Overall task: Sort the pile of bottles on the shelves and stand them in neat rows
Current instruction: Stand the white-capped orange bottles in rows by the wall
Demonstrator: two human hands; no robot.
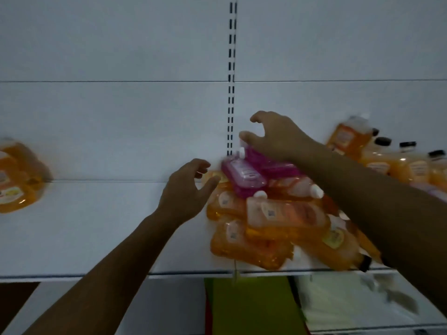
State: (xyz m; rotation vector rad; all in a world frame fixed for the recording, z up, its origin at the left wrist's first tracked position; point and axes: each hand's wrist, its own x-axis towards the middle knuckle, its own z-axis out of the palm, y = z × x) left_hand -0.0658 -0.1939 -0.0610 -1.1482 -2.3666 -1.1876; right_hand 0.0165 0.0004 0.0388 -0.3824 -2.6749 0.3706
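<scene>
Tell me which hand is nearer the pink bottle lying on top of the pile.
Right. The right hand reaches over the back of the pink bottle, right above it; the left hand hovers open just off its left end.

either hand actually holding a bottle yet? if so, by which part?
Left hand holds nothing, fingers spread beside the pile. Right hand is curled over the rear pink bottle, near its upper end; whether it grips cannot be told.

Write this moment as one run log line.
left hand: open, near pile | right hand: open, over pink bottles | orange bottles: lying piled
</scene>
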